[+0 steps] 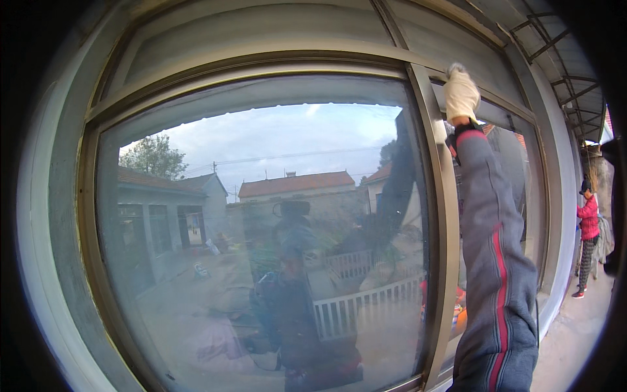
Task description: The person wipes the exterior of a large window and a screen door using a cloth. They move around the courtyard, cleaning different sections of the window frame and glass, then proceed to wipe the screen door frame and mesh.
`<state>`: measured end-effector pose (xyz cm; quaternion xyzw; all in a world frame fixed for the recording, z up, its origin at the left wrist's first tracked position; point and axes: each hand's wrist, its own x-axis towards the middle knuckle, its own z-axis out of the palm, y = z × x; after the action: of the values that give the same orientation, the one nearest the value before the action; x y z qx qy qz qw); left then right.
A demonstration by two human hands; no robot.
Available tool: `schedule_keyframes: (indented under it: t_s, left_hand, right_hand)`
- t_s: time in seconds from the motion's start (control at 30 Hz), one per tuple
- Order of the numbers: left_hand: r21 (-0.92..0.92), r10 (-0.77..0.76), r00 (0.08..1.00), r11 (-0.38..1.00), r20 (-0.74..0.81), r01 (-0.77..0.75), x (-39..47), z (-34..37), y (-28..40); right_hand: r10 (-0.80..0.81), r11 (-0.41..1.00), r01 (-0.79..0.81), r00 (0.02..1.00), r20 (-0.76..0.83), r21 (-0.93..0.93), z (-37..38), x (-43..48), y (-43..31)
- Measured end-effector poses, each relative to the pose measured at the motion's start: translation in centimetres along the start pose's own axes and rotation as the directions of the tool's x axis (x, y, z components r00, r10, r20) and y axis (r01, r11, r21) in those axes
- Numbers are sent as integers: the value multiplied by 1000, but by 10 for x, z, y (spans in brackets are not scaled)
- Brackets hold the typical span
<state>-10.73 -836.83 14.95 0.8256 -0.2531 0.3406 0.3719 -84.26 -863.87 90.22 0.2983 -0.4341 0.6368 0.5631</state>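
My right hand, in a cream work glove, is raised to the horizontal rail of a bronze-coloured metal window frame, at the upper right. A small grey, blurred patch shows at the fingers; whether it is a cloth or the glove's own tip, I cannot tell. Just left of the hand runs the vertical window post. Beside it, a large glass pane mirrors a courtyard, roofs, sky and a dark figure. My left hand is out of view.
Upper panes lie above the rail. A painted wall edge borders the window on the right. Farther along, a person in a red jacket stands by the wall on the paved ground, under a metal-framed awning.
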Motion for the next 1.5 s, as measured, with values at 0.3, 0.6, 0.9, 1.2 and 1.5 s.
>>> schedule_keyframes:
  t_s: [0.3, 0.6, 0.9, 1.2, 1.5]
  left_hand:
    - [-224, 108, 952, 974, 288, -43, 45, -24, 74]
    - [-416, 294, 899, 898, 325, -143, 42, -12, 109]
    - [-546, 367, 835, 832, 411, -97, 15, 2, 86]
    - [-724, 460, 750, 688, 475, 37, -26, -3, 92]
    - [-142, 931, 312, 340, 188, -930, -66, 42, 74]
  right_hand:
    - [-94, 962, 15, 957, 276, 273, -31, -24, -38]
    - [-288, 920, 112, 843, 454, 377, -89, -135, 23]
    - [-146, 934, 332, 14, 989, 134, -282, -347, 82]
    - [56, 874, -347, 768, 638, 341, -242, -223, 34]
    - [1, 1000, 7, 684, 729, -8, -158, -243, -69]
